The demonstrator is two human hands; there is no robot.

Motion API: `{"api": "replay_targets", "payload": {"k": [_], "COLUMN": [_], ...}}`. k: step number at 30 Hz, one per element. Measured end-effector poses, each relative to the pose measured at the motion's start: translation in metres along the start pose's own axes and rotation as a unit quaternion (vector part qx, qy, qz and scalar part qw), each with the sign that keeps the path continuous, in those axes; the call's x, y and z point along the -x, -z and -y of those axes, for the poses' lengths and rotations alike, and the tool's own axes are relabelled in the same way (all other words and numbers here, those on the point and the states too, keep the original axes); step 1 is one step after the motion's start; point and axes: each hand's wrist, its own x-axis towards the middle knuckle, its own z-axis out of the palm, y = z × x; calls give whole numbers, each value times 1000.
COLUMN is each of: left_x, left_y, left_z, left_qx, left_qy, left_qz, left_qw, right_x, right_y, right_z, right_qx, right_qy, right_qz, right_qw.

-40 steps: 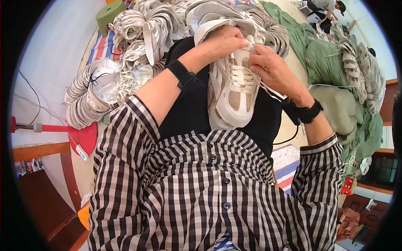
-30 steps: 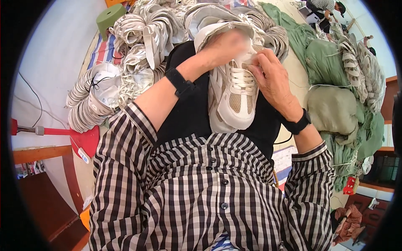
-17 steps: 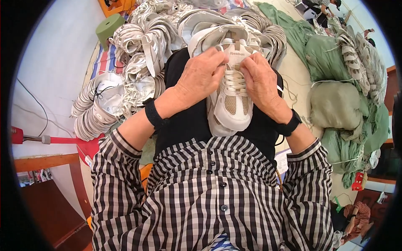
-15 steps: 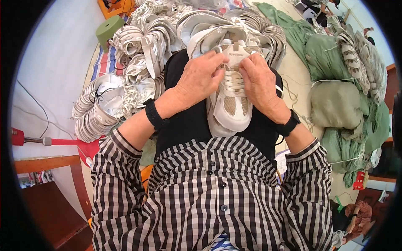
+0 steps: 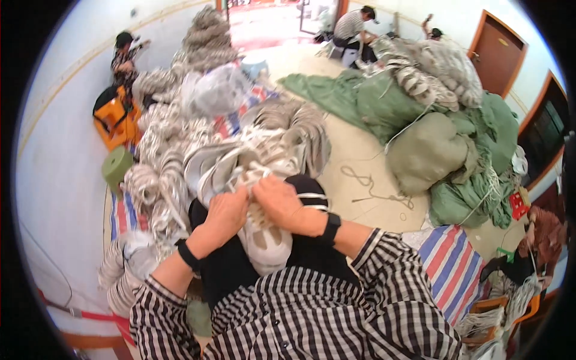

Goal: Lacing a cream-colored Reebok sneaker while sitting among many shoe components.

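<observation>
Sneaker [image 5: 268, 247] is pinched at its far end by left hand [image 5: 225, 217] and right hand [image 5: 281, 204], both closed.

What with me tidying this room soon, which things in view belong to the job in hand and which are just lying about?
In the job:
- white-and-tan shoe on the lap
- left hand and right hand, at the shoe
- stacked shoe uppers beyond, probably

Apparently lying about:
- olive sack
- cord on the floor
- striped sheet

The checked black-and-white shirt [image 5: 324, 312] has dark buttons [image 5: 277, 323] and cuffed sleeves [image 5: 408, 288], worn with black wristbands [image 5: 330, 229] and black legwear [image 5: 225, 270].
</observation>
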Motion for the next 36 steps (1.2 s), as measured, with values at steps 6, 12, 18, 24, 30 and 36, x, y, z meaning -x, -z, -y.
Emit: {"api": "replay_targets", "payload": {"k": [6,12,18,24,30,36], "left_x": [3,68,183,174,100,87], "left_y": [4,40,71,36,9,-8], "left_z": [3,17,49,31,8,6], "left_qx": [28,7,116,148,69,-49], "left_qy": [-23,-17,232,220,47,36], "left_qz": [11,-46,-46,-52,-144,-30], "left_qw": [999,999,965,963,986,998], "right_x": [-7,-13,-4,-25,-30,-26], "right_y": [6,39,91,115,143,155], "right_z": [-16,-47,-55,-17,13,26], "right_qx": [-212,-384,-572,-572,-539,-551], "right_qy": [-81,-119,-202,-150,-117,-122], "right_qz": [46,86,95,119,116,109], "right_qw": [973,911,789,798,826,818]}}
